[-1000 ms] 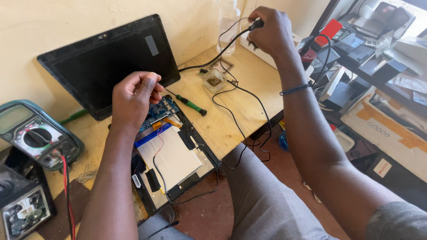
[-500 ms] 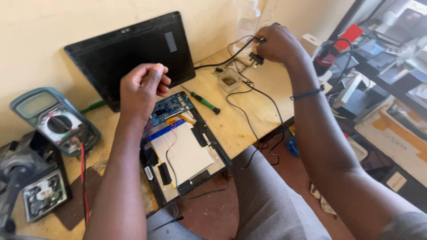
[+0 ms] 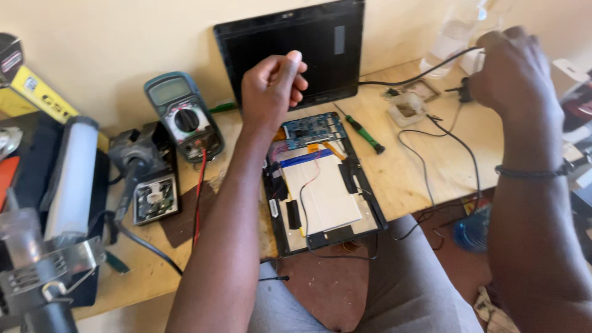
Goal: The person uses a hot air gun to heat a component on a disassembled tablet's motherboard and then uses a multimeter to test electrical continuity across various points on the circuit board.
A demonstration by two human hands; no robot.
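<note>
I'm holding my left hand fisted, fingers curled tight, above the opened tablet lying on the workbench. My right hand is gripping the black cable, fingers closed around it, near the back wall.

The opened tablet lies at the table's front edge, screen behind it, multimeter left, screwdriver right.

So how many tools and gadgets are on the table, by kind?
Multimeter: 1
Green-handled screwdriver: 1
Opened tablet: 1
Detached tablet screen: 1
Black cable in right hand: 1
Total: 5
Left hand is a closed fist above the tablet; whether it holds anything is unclear.
</note>
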